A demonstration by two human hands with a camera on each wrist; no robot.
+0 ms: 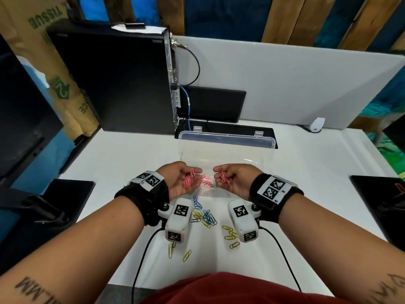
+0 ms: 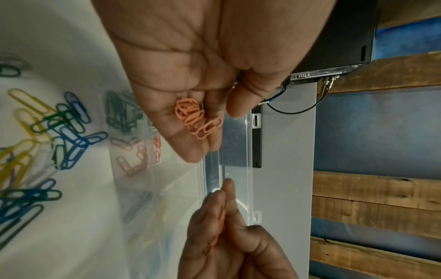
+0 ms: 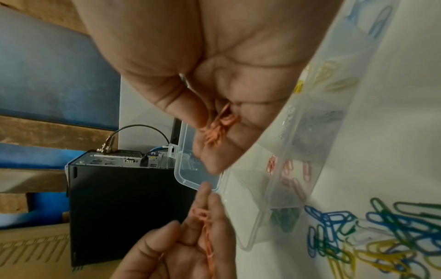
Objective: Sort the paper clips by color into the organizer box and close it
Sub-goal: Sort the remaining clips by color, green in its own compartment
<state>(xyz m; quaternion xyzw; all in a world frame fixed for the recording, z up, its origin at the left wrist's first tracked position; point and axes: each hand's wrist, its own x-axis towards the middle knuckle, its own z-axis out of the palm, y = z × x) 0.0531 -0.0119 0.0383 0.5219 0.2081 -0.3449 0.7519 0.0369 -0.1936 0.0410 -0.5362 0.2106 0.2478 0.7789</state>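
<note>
Desk: white table [image 1: 306,194] beside a black computer tower [image 1: 114,80].
Handling: pink paper clips [image 1: 189,180] look light, slippery, tangle-prone; best cupped.
Look: thin coated wire loops.
Hands: left hand [image 1: 178,179] cradles them; right hand [image 1: 235,179] pinches more.
Place: above the clear organizer box [image 1: 228,159], lid open.
</note>
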